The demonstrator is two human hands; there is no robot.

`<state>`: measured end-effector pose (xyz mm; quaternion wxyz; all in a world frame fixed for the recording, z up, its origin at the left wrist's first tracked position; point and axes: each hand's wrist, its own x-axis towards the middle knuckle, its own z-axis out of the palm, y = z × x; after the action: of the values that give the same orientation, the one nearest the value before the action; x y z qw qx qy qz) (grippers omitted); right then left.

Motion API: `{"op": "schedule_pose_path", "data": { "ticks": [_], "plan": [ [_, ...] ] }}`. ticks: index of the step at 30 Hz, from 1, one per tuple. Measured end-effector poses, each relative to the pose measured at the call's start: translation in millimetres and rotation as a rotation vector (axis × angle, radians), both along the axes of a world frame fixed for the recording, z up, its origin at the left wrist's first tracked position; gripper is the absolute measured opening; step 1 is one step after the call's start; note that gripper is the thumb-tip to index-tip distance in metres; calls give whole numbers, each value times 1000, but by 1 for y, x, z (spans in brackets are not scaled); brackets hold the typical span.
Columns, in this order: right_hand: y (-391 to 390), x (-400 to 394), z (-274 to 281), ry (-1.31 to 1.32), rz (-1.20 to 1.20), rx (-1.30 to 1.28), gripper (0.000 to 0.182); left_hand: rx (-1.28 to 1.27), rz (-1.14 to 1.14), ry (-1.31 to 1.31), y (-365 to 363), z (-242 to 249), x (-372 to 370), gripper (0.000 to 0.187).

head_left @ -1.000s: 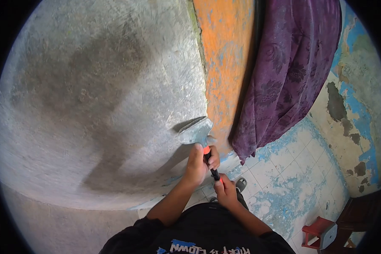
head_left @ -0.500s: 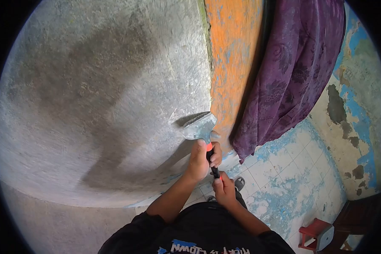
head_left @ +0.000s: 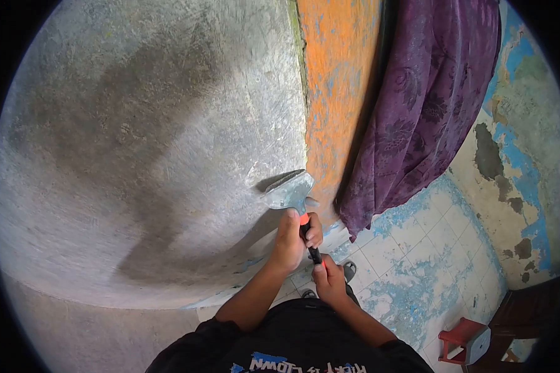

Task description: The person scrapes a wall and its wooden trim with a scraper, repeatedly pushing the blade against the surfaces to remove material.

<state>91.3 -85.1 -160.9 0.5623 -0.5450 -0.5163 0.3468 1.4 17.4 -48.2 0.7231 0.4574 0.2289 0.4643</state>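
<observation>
A wide-bladed scraper (head_left: 288,191) with a black and orange handle lies against the grey wall (head_left: 186,143), its blade edge close to the orange door-side strip (head_left: 336,93). My left hand (head_left: 289,242) wraps the upper handle just below the blade, thumb along the front. Lower down, my right hand (head_left: 331,280) is closed around the end of the same handle. A shadow of the blade falls on the wall to its left.
A purple patterned curtain (head_left: 417,118) hangs right of the orange strip. Flaking blue and white paint marks the tiled floor (head_left: 410,280) and the right wall (head_left: 522,180). A red stool (head_left: 460,340) stands at the lower right.
The scraper has shifted slightly downward along the wall, with both hands still on its handle. The whole view has turned a little, so the surroundings appear a bit further left.
</observation>
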Motion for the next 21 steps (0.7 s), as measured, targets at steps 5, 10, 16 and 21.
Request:
{"op": "schedule_pose_path", "data": {
  "ticks": [5, 10, 16, 21],
  "plan": [
    [11, 6, 19, 95, 65, -38, 21, 229, -168, -33, 19, 8, -1, 62],
    [2, 3, 7, 30, 21, 3, 21, 83, -91, -51, 7, 9, 1, 64],
    [8, 9, 24, 39, 47, -21, 21, 176, -109, 32, 13, 27, 6, 70],
    [3, 4, 16, 31, 23, -8, 22, 95, -56, -27, 6, 17, 5, 68]
  ]
}}
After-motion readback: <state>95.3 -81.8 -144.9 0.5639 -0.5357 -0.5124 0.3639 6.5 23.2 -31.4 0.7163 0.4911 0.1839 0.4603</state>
